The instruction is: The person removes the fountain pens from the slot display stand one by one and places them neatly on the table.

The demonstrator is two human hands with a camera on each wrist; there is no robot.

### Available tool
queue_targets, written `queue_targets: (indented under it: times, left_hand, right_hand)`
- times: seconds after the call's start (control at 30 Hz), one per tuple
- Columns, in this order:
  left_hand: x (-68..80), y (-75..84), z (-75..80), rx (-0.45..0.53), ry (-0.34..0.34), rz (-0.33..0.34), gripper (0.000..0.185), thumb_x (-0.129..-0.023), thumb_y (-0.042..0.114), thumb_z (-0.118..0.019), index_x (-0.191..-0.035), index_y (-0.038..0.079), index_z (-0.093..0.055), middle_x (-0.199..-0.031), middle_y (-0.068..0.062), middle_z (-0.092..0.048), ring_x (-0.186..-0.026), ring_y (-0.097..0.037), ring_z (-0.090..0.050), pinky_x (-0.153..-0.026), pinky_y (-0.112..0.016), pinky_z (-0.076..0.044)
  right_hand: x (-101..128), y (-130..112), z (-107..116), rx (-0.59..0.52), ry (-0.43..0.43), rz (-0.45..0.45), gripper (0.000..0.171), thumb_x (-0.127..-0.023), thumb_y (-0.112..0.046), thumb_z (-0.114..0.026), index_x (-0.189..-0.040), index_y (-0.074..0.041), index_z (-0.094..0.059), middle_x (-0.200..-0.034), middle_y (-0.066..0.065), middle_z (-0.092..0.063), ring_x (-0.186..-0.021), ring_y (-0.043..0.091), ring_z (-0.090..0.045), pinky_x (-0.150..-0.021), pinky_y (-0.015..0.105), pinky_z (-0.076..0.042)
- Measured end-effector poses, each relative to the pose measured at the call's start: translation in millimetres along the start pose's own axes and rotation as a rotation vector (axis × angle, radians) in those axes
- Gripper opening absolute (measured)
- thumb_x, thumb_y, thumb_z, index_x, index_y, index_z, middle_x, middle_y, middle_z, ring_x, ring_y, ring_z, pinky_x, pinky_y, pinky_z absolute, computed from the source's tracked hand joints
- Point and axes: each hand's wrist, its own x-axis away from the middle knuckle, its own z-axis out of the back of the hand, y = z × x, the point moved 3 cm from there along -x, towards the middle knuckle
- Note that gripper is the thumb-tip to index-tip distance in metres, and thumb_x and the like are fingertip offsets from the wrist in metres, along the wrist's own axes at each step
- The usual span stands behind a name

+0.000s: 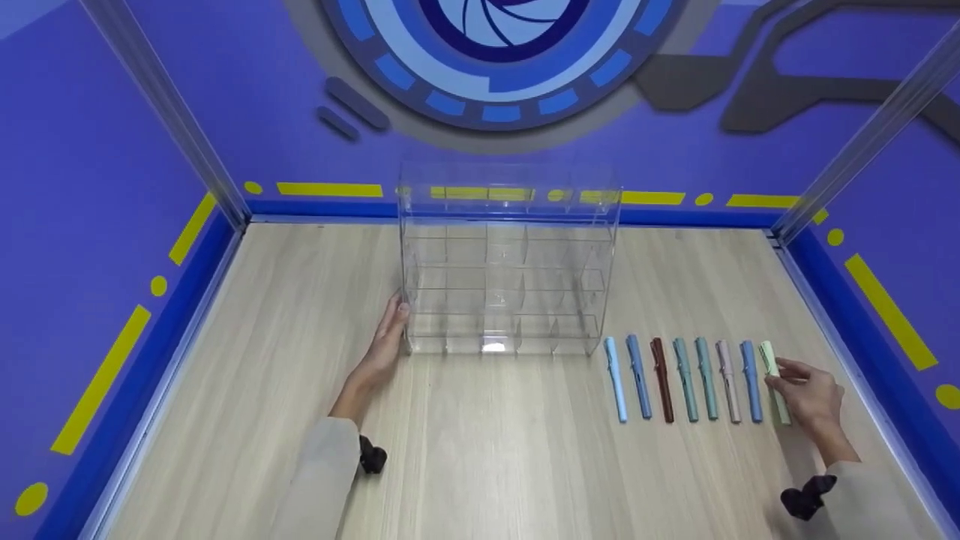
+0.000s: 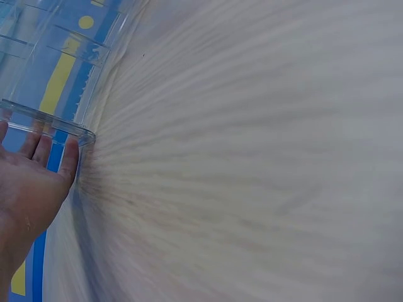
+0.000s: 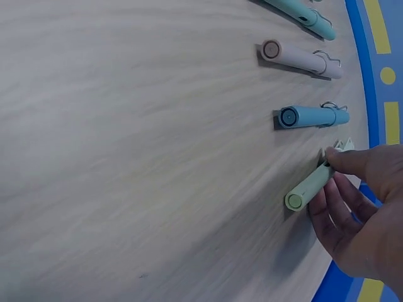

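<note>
My right hand (image 1: 814,394) pinches a light green pen (image 1: 768,356) between thumb and fingers, at the right end of a row of pens. In the right wrist view the green pen (image 3: 308,190) lies slanted, its round end toward the camera. Beside it are a blue pen (image 1: 751,382) and a pale pinkish pen (image 1: 727,382). With its fingers extended, my left hand (image 1: 382,345) touches the left side of a clear compartment organizer (image 1: 502,300). Those fingertips (image 2: 69,151) meet the organizer's edge in the left wrist view.
Farther left in the row lie two teal pens, one of them (image 1: 706,379) nearer the blue pen, a dark brown pen (image 1: 663,382), another blue pen (image 1: 639,379) and a light blue pen (image 1: 616,382). Blue printed walls (image 1: 225,112) enclose the wooden table (image 1: 480,450).
</note>
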Motion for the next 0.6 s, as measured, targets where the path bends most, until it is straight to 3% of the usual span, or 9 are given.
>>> queue_targets:
  times: [0.1,0.13,0.33,0.43,0.6]
  left_hand:
    - [-0.4,-0.2,-0.5,0.006,-0.008,-0.002,0.072,-0.108,0.060,-0.026,-0.166,0.027,0.001,-0.174,-0.006,0.007,-0.161,-0.029,0.011,-0.130,-0.053,0.004]
    - [-0.3,0.0,-1.0,0.003,-0.011,-0.003,0.072,-0.108,0.060,-0.026,-0.166,0.026,0.001,-0.174,-0.006,0.007,-0.161,-0.029,0.011,-0.130,-0.053,0.004]
    - [-2.7,-2.3,-5.5,-0.013,-0.032,-0.019,0.072,-0.109,0.059,-0.024,-0.166,0.026,0.002,-0.174,-0.006,0.008,-0.161,-0.030,0.011,-0.130,-0.056,0.006]
    - [-4.2,-3.2,-7.2,-0.017,-0.033,-0.035,0.070,-0.109,0.058,-0.023,-0.166,0.025,0.002,-0.174,-0.006,0.008,-0.161,-0.031,0.011,-0.129,-0.057,0.006]
    - [-4.1,-1.5,-7.3,-0.031,-0.033,-0.012,0.071,-0.109,0.058,-0.024,-0.166,0.024,0.001,-0.174,-0.007,0.006,-0.161,-0.031,0.010,-0.130,-0.057,0.004]
  right_hand:
    - [1.4,1.2,-1.6,0.000,0.003,-0.016,0.045,-0.098,-0.011,-0.065,-0.137,0.009,-0.058,-0.130,0.037,-0.061,-0.085,0.014,-0.068,-0.059,0.004,-0.039]
    - [1.9,2.1,-1.5,0.000,0.002,-0.022,0.045,-0.098,-0.011,-0.065,-0.137,0.009,-0.057,-0.130,0.037,-0.061,-0.088,0.017,-0.069,-0.059,0.004,-0.039]
    - [2.4,6.0,0.2,0.027,0.031,-0.001,0.045,-0.096,-0.010,-0.066,-0.135,0.011,-0.059,-0.127,0.036,-0.063,-0.092,0.031,-0.073,-0.058,0.005,-0.037]
    - [2.7,6.5,-0.9,0.040,0.043,0.018,0.044,-0.096,-0.009,-0.066,-0.135,0.012,-0.058,-0.126,0.037,-0.063,-0.115,0.051,-0.065,-0.058,0.005,-0.034]
    - [3.6,5.7,0.1,0.064,0.007,0.046,0.049,-0.097,-0.010,-0.064,-0.137,0.015,-0.053,-0.127,0.039,-0.061,-0.119,0.054,-0.061,-0.059,0.009,-0.039]
